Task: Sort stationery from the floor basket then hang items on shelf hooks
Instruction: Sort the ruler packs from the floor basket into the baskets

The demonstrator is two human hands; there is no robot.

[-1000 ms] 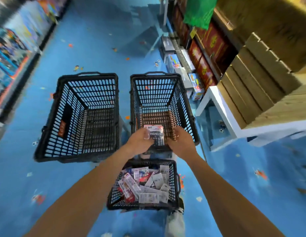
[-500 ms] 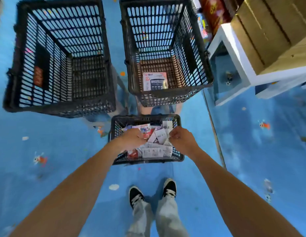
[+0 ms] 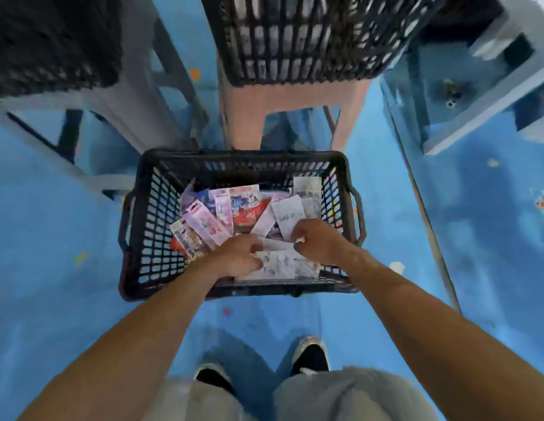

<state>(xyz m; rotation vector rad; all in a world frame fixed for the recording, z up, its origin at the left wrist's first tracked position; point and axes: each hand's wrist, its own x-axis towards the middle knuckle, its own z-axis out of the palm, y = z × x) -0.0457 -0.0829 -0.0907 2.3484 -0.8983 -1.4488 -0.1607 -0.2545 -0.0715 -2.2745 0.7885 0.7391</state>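
Head view: both my hands are down in the floor basket (image 3: 137,238). Left hand (image 3: 237,258) and right hand (image 3: 318,243) curl their fingers onto one white packet (image 3: 280,264). The basket is full of stationery packets (image 3: 219,214), so sorting looks barely started. No hooks in view; hanging not begun.

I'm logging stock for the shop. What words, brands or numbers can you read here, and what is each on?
No text can be read in this blurred frame.
Print on the white card packs in the black plastic floor basket: too blurred.
Print on the pink and red packs: too blurred.
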